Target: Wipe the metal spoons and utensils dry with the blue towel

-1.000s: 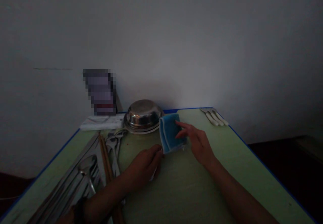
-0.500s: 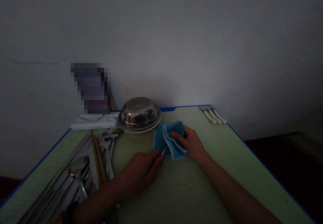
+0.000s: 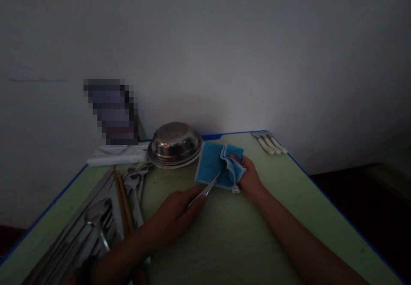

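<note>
My left hand [image 3: 180, 216] pinches a slim, shiny metal piece of cutlery [image 3: 210, 185] between thumb and fingers. Its far end goes into the folds of a blue cloth [image 3: 210, 163] with pale edging, so its kind cannot be told. Closed around the right part of that cloth is my right hand [image 3: 250, 175], its fingers partly hidden by the fabric. The cloth hangs over the table just right of an upturned metal bowl [image 3: 176, 141].
Left on the green table [image 3: 231, 242] lie several spoons [image 3: 136, 182], wooden chopsticks [image 3: 123, 199], a ladle-like utensil [image 3: 98, 212] and a cutlery tray [image 3: 70, 233]. White-handled forks [image 3: 269, 143] rest at the back right. A blurred upright object [image 3: 112, 113] stands by a white packet [image 3: 117, 153].
My right hand and the cloth have shifted slightly up and right, and the cloth's left part has spread out. More of the metal cutlery now shows between my left hand and the cloth.
</note>
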Tool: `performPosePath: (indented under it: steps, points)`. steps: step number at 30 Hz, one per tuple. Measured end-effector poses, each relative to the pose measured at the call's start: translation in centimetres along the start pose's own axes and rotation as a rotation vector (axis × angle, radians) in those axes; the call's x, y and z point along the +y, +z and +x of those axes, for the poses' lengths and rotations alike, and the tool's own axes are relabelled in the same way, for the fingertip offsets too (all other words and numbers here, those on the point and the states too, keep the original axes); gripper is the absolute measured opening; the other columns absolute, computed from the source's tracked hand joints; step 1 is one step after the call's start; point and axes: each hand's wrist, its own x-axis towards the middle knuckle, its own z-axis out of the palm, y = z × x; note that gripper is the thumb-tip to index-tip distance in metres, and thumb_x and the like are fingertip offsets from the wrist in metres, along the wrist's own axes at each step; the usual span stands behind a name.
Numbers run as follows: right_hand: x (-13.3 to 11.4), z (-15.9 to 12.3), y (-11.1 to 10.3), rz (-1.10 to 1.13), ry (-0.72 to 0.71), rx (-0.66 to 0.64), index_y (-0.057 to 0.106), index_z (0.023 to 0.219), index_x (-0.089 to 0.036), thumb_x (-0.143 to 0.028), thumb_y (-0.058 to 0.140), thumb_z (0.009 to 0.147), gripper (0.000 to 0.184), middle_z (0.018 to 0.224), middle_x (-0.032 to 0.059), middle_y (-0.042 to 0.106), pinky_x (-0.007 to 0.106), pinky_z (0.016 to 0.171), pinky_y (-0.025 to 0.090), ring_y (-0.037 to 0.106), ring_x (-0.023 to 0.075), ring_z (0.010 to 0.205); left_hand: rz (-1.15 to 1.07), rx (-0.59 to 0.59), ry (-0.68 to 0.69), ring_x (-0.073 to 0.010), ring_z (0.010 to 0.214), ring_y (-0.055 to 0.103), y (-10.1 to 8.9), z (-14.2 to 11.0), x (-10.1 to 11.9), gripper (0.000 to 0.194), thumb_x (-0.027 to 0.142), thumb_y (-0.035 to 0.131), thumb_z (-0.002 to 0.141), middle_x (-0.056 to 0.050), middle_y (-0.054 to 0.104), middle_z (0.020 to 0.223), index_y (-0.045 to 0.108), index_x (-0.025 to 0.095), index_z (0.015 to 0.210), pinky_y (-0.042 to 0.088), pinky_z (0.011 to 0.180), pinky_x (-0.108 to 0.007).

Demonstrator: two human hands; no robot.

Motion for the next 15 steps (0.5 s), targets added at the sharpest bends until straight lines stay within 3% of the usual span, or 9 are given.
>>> performPosePath:
  steps: [4, 9, 15]
  points:
    - [-0.4, 0.0, -0.3, 0.065, 0.043, -0.064, 0.057, 0.094, -0.018, -0.034, 0.061, 0.071, 0.029, 0.084, 0.0026, 0.065, 0.032, 0.073, 0.047, 0.060, 0.0163, 0.074, 0.000, 0.045, -0.009, -0.0110, 0.059, 0.050, 0.0, -0.1, 0.0, 0.029, 0.034, 0.029, 0.091, 0.003, 0.054, 0.067, 0.050, 0.019, 0.076, 0.038, 0.058, -0.022]
    - [-1.0, 0.0, -0.4, 0.112, 0.099, -0.143, 0.055, 0.098, -0.020, -0.031, 0.067, 0.065, 0.037, 0.093, 0.0022, 0.065, 0.031, 0.074, 0.048, 0.061, 0.0150, 0.077, -0.021, 0.049, -0.042, -0.0116, 0.056, 0.049, 0.0, 0.0, -0.1, 0.029, 0.034, 0.027, 0.090, 0.003, 0.051, 0.063, 0.050, 0.018, 0.082, 0.037, 0.054, -0.021]
    - [0.2, 0.2, -0.3, 0.022, 0.048, -0.020, 0.057, 0.075, -0.019, -0.044, 0.055, 0.074, 0.025, 0.065, -0.0029, 0.058, 0.026, 0.060, 0.043, 0.052, 0.0115, 0.058, -0.010, 0.035, -0.027, -0.0116, 0.056, 0.048, 0.1, 0.0, -0.2, 0.031, 0.035, 0.027, 0.090, 0.003, 0.050, 0.061, 0.051, 0.018, 0.081, 0.036, 0.054, -0.021]
